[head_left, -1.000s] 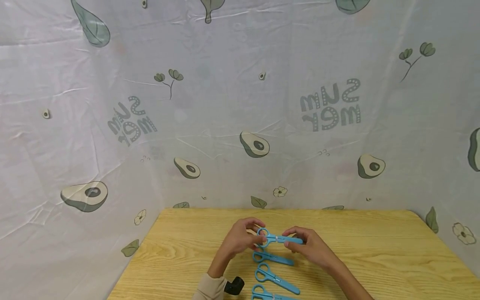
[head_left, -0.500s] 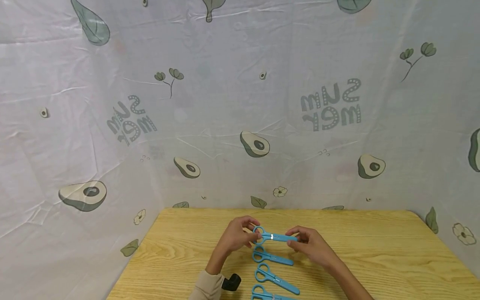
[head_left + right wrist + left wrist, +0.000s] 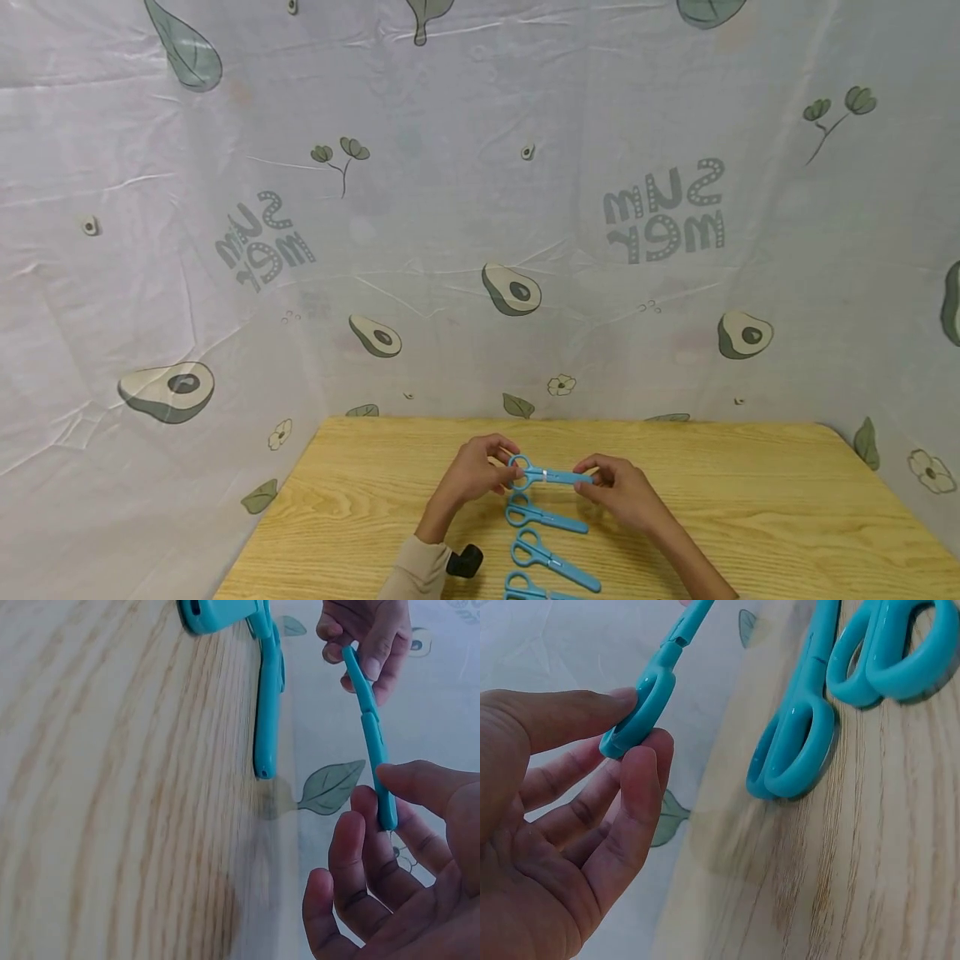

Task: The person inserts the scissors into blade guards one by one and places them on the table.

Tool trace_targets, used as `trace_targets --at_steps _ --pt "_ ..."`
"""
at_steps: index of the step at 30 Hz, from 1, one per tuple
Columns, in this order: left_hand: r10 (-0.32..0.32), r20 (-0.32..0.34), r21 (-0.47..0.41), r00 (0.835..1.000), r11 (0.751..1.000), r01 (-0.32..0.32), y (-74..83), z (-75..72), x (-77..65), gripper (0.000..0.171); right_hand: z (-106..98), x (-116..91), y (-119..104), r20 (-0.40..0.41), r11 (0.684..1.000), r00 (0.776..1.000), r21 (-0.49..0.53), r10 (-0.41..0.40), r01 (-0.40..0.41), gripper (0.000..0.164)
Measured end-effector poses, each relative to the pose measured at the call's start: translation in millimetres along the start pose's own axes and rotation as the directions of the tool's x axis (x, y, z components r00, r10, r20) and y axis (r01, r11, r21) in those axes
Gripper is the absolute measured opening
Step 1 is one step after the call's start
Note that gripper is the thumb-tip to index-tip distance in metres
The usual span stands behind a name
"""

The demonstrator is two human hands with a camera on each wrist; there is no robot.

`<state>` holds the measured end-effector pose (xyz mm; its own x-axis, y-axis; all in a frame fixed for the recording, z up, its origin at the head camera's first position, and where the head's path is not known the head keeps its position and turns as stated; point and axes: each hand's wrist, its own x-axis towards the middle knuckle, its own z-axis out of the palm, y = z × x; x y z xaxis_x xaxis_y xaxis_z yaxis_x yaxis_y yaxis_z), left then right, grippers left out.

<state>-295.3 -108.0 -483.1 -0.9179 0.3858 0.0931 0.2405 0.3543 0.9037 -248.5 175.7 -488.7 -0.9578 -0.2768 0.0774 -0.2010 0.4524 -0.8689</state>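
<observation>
Both hands hold one pair of blue scissors [image 3: 558, 477] level above the table, at the far end of a row of matching scissors. My left hand [image 3: 478, 472] pinches the finger loops, thumb on top and fingertips beneath, as the left wrist view shows on the scissors' handle [image 3: 646, 711]. With thumb and fingers, my right hand [image 3: 618, 492] grips the far tip of the blue blade cover [image 3: 381, 769]. Just nearer the body lies a second pair of scissors [image 3: 551, 518], loops to the left.
Two more blue scissors lie nearer: one slanted pair [image 3: 558, 565] and another pair [image 3: 525, 590] cut off by the frame's bottom edge. They rest on a wood-grain table [image 3: 750, 517]. A white printed sheet [image 3: 450, 208] hangs behind the table.
The held scissors have shifted slightly left with the left hand. The right hand's grip now sits nearer the cover's tip. The scissors on the table stay put.
</observation>
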Motion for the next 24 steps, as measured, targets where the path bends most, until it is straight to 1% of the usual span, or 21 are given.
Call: trace_targets --at_steps 4,13,19,24 --pt "0.008 -0.002 -0.007 1.0 1.0 -0.008 -4.0 0.1 4.8 0.023 0.3 2.6 0.7 -0.017 1.0 1.0 -0.008 0.011 -0.011 0.026" --pt "-0.011 -0.013 0.011 1.0 1.0 0.011 -17.6 1.2 12.1 0.022 4.9 7.7 8.0 -0.08 0.997 0.997 -0.078 0.016 -0.022 0.019" --pt "-0.018 -0.028 0.024 0.999 1.0 0.018 -23.6 0.9 13.4 0.021 8.2 9.1 9.4 -0.085 0.997 0.996 -0.078 0.023 -0.029 0.018" --pt "-0.017 -0.038 0.038 0.999 0.999 0.019 -26.5 1.8 13.7 0.021 9.2 11.0 9.5 -0.086 0.994 0.996 -0.1 0.024 -0.032 0.018"
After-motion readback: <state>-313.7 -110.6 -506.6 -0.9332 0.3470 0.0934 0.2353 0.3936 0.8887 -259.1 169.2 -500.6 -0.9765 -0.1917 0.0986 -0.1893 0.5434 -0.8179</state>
